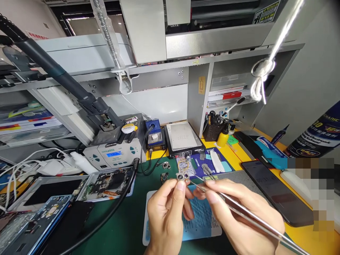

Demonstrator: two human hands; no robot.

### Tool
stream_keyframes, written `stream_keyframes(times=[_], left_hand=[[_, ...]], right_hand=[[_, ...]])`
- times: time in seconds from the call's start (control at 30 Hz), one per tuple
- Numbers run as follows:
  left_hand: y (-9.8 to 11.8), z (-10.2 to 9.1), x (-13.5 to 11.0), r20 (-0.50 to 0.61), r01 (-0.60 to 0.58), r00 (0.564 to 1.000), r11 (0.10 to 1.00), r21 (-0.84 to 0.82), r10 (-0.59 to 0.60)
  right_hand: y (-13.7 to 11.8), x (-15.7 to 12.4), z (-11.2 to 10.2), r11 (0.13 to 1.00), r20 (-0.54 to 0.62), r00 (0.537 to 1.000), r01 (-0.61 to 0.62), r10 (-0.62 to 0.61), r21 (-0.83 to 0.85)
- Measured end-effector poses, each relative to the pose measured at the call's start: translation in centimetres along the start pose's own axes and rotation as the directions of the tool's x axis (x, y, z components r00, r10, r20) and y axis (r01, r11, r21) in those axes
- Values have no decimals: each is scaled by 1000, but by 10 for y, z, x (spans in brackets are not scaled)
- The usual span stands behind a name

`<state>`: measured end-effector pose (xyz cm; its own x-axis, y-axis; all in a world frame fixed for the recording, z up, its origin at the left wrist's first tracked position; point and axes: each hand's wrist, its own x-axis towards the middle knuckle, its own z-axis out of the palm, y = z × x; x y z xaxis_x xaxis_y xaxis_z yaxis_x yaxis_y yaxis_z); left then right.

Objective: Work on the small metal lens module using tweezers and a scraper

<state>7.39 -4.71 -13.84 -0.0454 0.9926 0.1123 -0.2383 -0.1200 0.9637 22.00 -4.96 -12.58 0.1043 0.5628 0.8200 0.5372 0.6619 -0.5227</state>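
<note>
Between the thumb and fingers of my left hand (168, 212) is a small phone camera module (181, 176), its lenses facing up. My right hand (239, 209) grips a pair of metal tweezers (252, 214), whose tips point at the module's right side. Whether the tips touch it I cannot tell. Below both hands lies a blue patterned pad (196, 226). Just beyond the fingers, another camera module (166, 165) and a darker one (164, 177) rest on the green mat (124, 219), beside a small clear bag (184, 164).
A rework station (114, 156) with a black hose (106, 223) stands at the left, near opened phones (47, 223). Behind are a heating plate (183, 136) and a pen holder (214, 129). To the right lie a phone (276, 191) and a spray can (316, 131).
</note>
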Motion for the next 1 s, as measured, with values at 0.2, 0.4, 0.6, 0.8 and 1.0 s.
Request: stream_keyframes(times=[0.2,0.4,0.6,0.8,1.0], left_hand=[[1,4,-3,-24,-23,999,999,-24,23],[2,5,-4,-40,-45,998,999,4,45],[3,5,-4,-43,-35,998,999,37,36],[2,5,-4,-54,-45,997,994,97,50],[-2,4,-5,-68,-194,973,940,282,221]], right_hand=[[-1,1,0,1000,-4,1000,-7,7,-15],[-2,2,1,1000,-5,1000,-28,28,-8],[-2,1,1,999,3,1000,-27,27,37],[-3,2,1,999,18,999,-35,34,36],[-3,-2,1,999,-8,999,-38,38,-13]])
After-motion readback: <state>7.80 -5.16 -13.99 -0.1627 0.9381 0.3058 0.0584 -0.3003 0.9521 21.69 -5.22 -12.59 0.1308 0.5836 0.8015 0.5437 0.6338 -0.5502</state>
